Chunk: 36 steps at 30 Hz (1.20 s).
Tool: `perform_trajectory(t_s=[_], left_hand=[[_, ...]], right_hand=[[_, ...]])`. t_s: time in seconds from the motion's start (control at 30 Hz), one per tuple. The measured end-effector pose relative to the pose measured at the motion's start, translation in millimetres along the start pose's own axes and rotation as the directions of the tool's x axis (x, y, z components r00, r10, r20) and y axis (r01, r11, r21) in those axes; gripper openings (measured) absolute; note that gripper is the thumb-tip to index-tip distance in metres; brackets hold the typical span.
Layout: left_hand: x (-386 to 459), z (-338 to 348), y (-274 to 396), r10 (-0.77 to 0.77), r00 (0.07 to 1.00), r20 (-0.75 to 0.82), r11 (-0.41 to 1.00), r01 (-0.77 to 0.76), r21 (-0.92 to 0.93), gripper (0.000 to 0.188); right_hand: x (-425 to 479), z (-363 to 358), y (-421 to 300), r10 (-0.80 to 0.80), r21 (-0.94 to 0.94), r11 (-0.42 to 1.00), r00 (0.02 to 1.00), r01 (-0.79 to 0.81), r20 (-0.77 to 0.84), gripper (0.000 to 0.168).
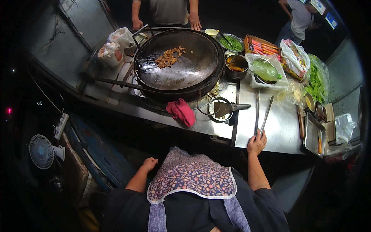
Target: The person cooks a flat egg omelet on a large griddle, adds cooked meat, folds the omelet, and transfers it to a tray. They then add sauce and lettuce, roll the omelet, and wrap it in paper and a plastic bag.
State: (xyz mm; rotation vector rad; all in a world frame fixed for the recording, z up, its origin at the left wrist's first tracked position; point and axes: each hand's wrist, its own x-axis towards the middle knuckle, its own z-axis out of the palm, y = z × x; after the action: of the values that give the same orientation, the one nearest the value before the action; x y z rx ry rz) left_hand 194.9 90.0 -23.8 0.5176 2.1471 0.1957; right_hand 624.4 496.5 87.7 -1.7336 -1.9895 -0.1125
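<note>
My right hand (256, 143) grips the closed end of long metal tongs (266, 114), whose arms spread apart over the steel counter (278, 136). Beside my floral apron (192, 177), my left hand (150, 164) hangs below the counter with fingers curled and nothing visible in it. Browned meat pieces (168, 57) lie on a large round griddle (191, 76) ahead of me. Left of the tongs, a broad scraper (224, 109) rests across a small round container (213, 108). A crumpled red cloth (182, 113) sits at the griddle's near edge.
A long handle (118, 83) juts left from the griddle. At the right are chopped greens (232, 43), a dark sauce pot (237, 67), packaged sausages (262, 47), lettuce (316, 78) and a metal tray (314, 134). Another person's hands (194, 21) touch the far edge. A fan (42, 151) stands left.
</note>
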Motion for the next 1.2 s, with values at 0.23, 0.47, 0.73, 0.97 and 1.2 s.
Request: perform_trajectory(t_s=[0.23,0.47,0.73,0.97,1.2], left_hand=[[-12,-4,13,0.014,0.997,-0.080,0.999,-0.018,-0.050,0.035],[-1,2,0,0.021,0.999,-0.045,0.999,-0.022,-0.024,0.035],[-3,5,4,-0.008,0.999,-0.039,0.997,0.006,-0.076,0.035],[-1,8,0,0.009,0.999,-0.042,0.997,-0.012,-0.081,0.035],[-5,4,8,0.006,1.000,-0.029,0.998,-0.008,-0.058,0.036]], right_hand=[[0,4,5,0.003,-0.001,1.000,1.000,-0.003,-0.002,0.046],[1,0,0,0.029,0.001,1.000,0.999,-0.029,0.030,0.046],[0,3,3,0.010,-0.004,1.000,1.000,-0.010,0.007,0.046],[0,4,4,0.004,0.000,1.000,1.000,-0.004,0.006,0.046],[1,2,2,0.014,-0.009,1.000,1.000,-0.014,0.015,0.046]])
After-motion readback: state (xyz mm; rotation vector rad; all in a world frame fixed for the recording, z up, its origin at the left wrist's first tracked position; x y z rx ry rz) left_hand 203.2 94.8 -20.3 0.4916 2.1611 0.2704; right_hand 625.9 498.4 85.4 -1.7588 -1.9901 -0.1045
